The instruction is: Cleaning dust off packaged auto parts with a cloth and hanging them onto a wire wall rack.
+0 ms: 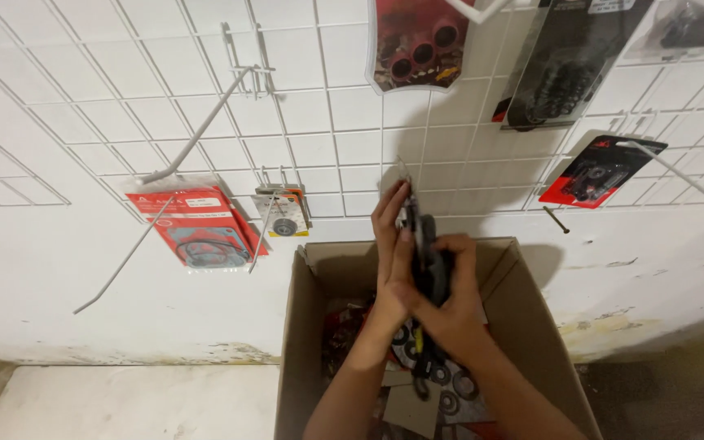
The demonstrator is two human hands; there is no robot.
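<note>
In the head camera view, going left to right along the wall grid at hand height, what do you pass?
Red gasket packet → small bearing packet → left hand → dark packaged part held in both hands → right hand → red-and-black hanging packet.

Hooks (193,138) and packets (415,41) overhead, box walls (297,326) alongside.

In front of you a white wire grid panel (319,147) on the wall carries long hooks (197,134) with hanging blister packs (197,232). Below it an open cardboard box (303,342) stands on the floor (124,403), filled with more packs and black rings (450,383).
</note>
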